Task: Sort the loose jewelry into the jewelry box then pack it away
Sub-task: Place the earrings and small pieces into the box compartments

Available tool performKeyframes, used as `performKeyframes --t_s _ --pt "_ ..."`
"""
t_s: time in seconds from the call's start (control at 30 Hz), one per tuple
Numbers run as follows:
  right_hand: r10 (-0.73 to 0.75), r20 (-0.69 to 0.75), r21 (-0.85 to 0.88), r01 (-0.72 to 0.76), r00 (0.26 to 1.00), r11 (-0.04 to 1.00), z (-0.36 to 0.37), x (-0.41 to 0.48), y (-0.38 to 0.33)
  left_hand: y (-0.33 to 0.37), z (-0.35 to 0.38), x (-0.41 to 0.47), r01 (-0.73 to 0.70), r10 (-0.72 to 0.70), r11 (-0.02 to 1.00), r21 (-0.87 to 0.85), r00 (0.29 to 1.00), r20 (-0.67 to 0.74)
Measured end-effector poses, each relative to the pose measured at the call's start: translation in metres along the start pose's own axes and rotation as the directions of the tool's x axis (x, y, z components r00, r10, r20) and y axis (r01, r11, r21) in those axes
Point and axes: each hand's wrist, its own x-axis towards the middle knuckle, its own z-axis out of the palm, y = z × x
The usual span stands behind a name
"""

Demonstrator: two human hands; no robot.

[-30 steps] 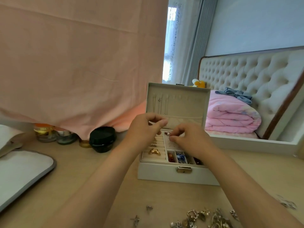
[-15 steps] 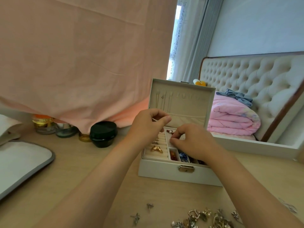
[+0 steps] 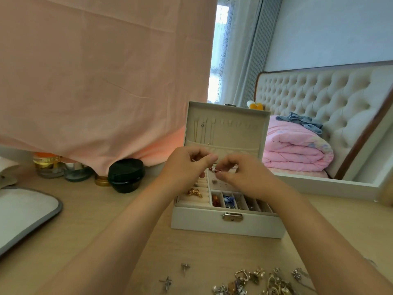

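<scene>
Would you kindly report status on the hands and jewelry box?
Left hand, right hand pinch small pearl earring above open jewelry box. Loose jewelry on table. Nothing blocking.

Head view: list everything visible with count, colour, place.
jewelry box: one, white, open, table centre.
brooch: one, gold, box's left section.
earring: one, pearl-tipped, above box.
loose jewelry: many, gold and silver, table's near edge.
black jar: one, black, left of box.
glass jars: two, clear, back left.
tray: one, white, grey rim, far left.
cloth: one, pink, hanging behind.
quilt: one, pink, folded, right.
left grip: one hand, pinching earring.
right grip: one hand, pinching earring.
</scene>
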Motion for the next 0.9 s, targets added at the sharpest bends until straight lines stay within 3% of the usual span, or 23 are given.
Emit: performKeyframes --t_s 0.1,0.2,0.4,0.73,0.9 --pt "-0.073 -0.085 0.231 0.091 0.994 0.969 -0.017 -0.004 -0.013 0.005 0.001 0.000 0.044 -0.045 0.998 -0.053 0.999 -0.004" --pt "-0.128 -0.073 0.326 0.146 0.989 0.934 -0.025 -0.007 -0.023 0.012 0.004 -0.001 0.103 -0.106 0.985 -0.138 0.994 -0.019" --pt "-0.111 -0.229 0.325 0.184 0.967 0.928 -0.023 -0.005 -0.015 0.024 0.009 -0.003 0.198 -0.200 0.950 -0.242 0.980 0.017" --pt "-0.113 -0.266 0.289 0.191 0.957 0.938 -0.023 -0.001 -0.014 0.028 0.013 0.003 0.235 -0.260 0.924 -0.302 0.965 -0.042" --pt "-0.055 -0.334 0.304 0.163 0.941 0.939 -0.017 0.003 -0.010 0.031 0.014 0.016 0.267 -0.277 0.920 -0.288 0.961 0.009"
